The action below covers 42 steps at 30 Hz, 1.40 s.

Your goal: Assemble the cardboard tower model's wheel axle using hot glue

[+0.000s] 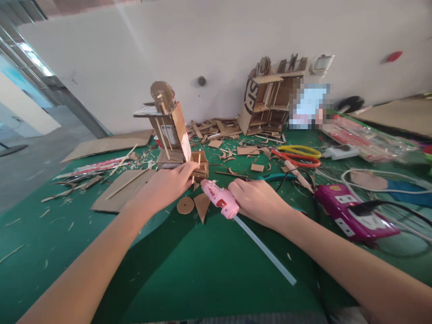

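- On a green bench [202,279], cardboard scraps strewn far and left.
- Bracing the cardboard model [170,130] with the left hand [168,182]: fingers curled nearly closed, tips against the small box [202,171] at the model's near right foot. Probably steadying a tall, top-heavy build.
- Can't tell whether pinching the short stick [199,161] there or just pressing on the box; grip hidden behind the knuckles.
- Gripping the pink glue gun [219,199] in the right hand [258,200], fingers wrapped fully round the handle, closed tight.
- Holding the gun low, almost on the bench, just right of the left hand, nozzle aimed left and far at the small box. Judged: short reach to the joint, wrist rested for control.
- Trailing a clear glue stick [266,252] out the gun's back, running near and right along the bench.
- Loose between the hands, just near of the box: cardboard disc [185,205] and cardboard triangle [202,206], side by side, within easy reach of either hand.
- Flat on the bench left of the model: cardboard sheet [118,193] with a long skewer [126,183] across it.
- Right of the right hand: purple power strip [354,216], black plug seated in it.
- Well apart, far right: scissors [297,155]; against the wall, a second cardboard model [266,103].
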Each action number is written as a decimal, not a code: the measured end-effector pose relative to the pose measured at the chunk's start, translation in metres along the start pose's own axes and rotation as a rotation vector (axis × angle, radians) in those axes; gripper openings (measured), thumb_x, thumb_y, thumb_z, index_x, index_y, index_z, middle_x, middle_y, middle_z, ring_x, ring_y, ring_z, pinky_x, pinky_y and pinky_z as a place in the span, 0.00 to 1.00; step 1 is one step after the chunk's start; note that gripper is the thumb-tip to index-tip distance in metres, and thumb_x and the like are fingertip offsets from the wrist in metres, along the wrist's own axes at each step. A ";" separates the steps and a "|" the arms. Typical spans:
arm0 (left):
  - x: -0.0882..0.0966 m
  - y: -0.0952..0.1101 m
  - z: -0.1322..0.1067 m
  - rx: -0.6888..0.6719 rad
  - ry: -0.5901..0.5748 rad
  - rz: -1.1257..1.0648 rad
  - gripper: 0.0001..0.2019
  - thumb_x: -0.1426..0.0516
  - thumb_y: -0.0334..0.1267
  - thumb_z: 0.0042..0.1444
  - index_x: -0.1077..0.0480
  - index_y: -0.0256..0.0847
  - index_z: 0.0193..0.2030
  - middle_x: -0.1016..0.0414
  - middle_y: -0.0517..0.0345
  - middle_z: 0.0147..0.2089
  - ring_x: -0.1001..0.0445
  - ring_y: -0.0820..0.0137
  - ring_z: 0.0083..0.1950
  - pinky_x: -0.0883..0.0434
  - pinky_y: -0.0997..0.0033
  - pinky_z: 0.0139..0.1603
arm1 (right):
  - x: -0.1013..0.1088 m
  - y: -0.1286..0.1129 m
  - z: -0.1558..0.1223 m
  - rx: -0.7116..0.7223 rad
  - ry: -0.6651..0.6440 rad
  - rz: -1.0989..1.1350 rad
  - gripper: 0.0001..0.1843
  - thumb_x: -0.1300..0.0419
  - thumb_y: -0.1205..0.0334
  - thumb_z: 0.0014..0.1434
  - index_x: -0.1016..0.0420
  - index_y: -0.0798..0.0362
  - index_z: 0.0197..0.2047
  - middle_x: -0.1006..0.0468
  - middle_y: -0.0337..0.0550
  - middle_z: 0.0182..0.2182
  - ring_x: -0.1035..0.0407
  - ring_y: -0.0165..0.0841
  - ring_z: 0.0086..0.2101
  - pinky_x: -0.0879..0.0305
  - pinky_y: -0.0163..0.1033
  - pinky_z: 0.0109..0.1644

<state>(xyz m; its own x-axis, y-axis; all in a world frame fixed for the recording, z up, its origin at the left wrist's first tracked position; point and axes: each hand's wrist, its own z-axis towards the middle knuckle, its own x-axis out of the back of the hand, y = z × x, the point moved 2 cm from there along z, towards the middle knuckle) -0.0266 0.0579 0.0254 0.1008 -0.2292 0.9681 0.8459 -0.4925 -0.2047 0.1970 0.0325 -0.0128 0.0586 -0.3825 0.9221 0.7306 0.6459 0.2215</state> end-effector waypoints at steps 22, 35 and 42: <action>-0.006 -0.008 0.003 0.064 0.019 0.038 0.19 0.54 0.36 0.63 0.45 0.43 0.61 0.23 0.54 0.31 0.26 0.67 0.25 0.43 0.74 0.22 | 0.003 0.005 -0.004 -0.008 0.121 0.119 0.13 0.50 0.59 0.64 0.29 0.58 0.36 0.26 0.45 0.29 0.37 0.28 0.24 0.60 0.37 0.24; -0.003 -0.019 0.001 0.105 0.010 -0.076 0.19 0.56 0.37 0.64 0.47 0.42 0.62 0.21 0.51 0.43 0.22 0.65 0.32 0.33 0.72 0.30 | 0.023 0.047 0.005 -0.481 0.384 0.567 0.07 0.45 0.60 0.56 0.30 0.54 0.35 0.25 0.44 0.29 0.31 0.34 0.29 0.39 0.36 0.32; -0.009 -0.018 -0.001 0.018 0.186 0.023 0.20 0.56 0.33 0.64 0.45 0.41 0.62 0.20 0.53 0.39 0.23 0.67 0.29 0.35 0.72 0.26 | -0.001 0.080 0.058 -0.643 0.178 0.629 0.14 0.45 0.54 0.60 0.30 0.56 0.41 0.22 0.51 0.37 0.29 0.38 0.34 0.38 0.38 0.36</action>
<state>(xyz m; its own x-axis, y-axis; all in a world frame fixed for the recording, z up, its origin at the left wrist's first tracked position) -0.0430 0.0683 0.0203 0.0230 -0.3919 0.9197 0.8540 -0.4706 -0.2219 0.2165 0.1231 0.0219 0.6388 -0.2159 0.7384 0.7633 0.2977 -0.5734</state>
